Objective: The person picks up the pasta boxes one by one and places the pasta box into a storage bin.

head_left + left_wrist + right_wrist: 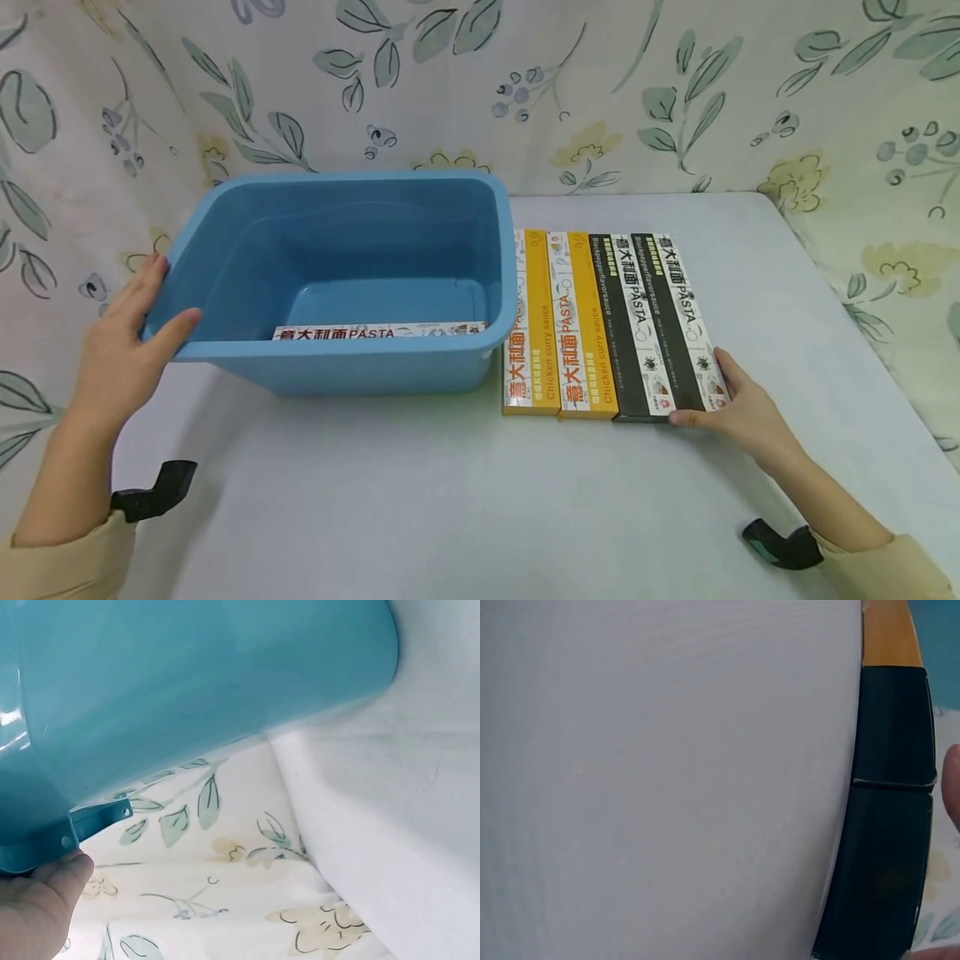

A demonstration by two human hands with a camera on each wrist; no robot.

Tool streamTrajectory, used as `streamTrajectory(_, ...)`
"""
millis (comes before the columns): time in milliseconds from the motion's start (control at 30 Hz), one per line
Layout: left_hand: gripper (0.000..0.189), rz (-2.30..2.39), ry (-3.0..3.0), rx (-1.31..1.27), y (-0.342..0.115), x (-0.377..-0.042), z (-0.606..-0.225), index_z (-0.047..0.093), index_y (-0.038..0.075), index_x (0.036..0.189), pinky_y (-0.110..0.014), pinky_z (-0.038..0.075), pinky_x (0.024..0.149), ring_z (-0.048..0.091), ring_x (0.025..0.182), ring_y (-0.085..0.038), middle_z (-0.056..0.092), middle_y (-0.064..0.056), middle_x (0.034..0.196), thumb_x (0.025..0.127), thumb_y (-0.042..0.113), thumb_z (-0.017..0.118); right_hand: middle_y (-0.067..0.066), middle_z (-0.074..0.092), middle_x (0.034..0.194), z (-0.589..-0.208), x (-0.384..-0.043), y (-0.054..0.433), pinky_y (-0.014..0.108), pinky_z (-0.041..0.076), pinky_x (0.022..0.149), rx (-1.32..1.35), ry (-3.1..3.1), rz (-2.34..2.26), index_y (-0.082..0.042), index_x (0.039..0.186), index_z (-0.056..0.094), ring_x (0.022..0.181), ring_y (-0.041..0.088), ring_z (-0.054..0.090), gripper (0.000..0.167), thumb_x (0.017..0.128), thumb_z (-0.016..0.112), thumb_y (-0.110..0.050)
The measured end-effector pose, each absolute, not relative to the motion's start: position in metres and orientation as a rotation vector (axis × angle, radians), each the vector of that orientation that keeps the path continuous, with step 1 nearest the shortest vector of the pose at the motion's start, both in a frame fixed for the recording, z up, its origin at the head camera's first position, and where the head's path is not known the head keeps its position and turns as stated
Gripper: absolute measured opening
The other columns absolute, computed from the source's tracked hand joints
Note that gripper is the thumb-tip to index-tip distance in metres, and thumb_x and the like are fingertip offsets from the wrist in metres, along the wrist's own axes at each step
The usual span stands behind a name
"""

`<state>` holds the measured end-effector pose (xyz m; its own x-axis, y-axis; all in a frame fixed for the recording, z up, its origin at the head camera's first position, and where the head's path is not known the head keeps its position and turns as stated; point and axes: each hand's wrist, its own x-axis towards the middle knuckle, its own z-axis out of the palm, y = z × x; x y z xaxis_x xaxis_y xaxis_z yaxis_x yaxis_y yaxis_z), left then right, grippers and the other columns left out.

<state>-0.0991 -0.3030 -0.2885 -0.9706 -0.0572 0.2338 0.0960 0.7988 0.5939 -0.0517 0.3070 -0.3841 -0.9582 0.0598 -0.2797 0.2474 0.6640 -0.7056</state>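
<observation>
My left hand [123, 346] grips the left end of a blue plastic basin [337, 371], thumb over the rim and fingers at the outer side. In the left wrist view those fingers [64, 881] touch under the rim. Inside the basin lies a pasta box [378, 331], partly hidden by the near wall. My right hand [750, 421] is at the near end of the rightmost black pasta box [678, 333], fingers along its right side. In the right wrist view the thumb [952, 784] shows a gap from the box's edge.
Beside it lies another black pasta box [626, 333], then two yellow ones, a middle one [581, 333] and a left one [532, 333] close to the basin. All stand side by side on the white table [450, 500]. A floral cloth [585, 100] hangs behind.
</observation>
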Motion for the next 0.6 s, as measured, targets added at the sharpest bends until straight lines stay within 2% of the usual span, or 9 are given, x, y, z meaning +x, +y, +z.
streamTrajectory(200, 0.067, -0.936, -2.739, -0.03, -0.303, -0.099, -0.29, 0.015, 0.019, 0.156, -0.077, 0.013, 0.097, 0.009, 0.142, -0.051, 0.01, -0.007, 0.162, 0.099, 0.03, 0.047, 0.039, 0.011, 0.151, -0.386, -0.055, 0.31, 0.065, 0.027, 0.102, 0.201, 2.686, -1.068, 0.007, 0.151, -0.007, 0.136, 0.057, 0.019, 0.129, 0.071, 0.087, -0.031)
streamTrajectory(433, 0.067, -0.936, -2.738, -0.022, -0.304, -0.099, -0.29, 0.015, 0.02, 0.156, -0.077, 0.013, 0.097, 0.009, 0.142, -0.051, 0.01, -0.006, 0.162, 0.099, 0.032, 0.048, 0.041, 0.017, 0.148, -0.385, -0.058, 0.319, 0.061, 0.033, 0.096, 0.18, 2.714, -0.975, 0.007, 0.152, 0.0, 0.132, 0.056, 0.027, 0.127, 0.07, 0.087, -0.034)
streamTrajectory(600, 0.067, -0.929, -2.74, -0.014, -0.303, -0.099, -0.29, 0.014, 0.02, 0.156, -0.077, 0.013, 0.096, 0.009, 0.142, -0.051, 0.01, -0.006, 0.162, 0.099, 0.031, 0.047, 0.041, 0.013, 0.149, -0.381, -0.059, 0.331, 0.066, 0.027, 0.1, 0.203, 2.63, -1.044, 0.005, 0.152, -0.001, 0.133, 0.056, 0.022, 0.12, 0.076, 0.083, -0.031)
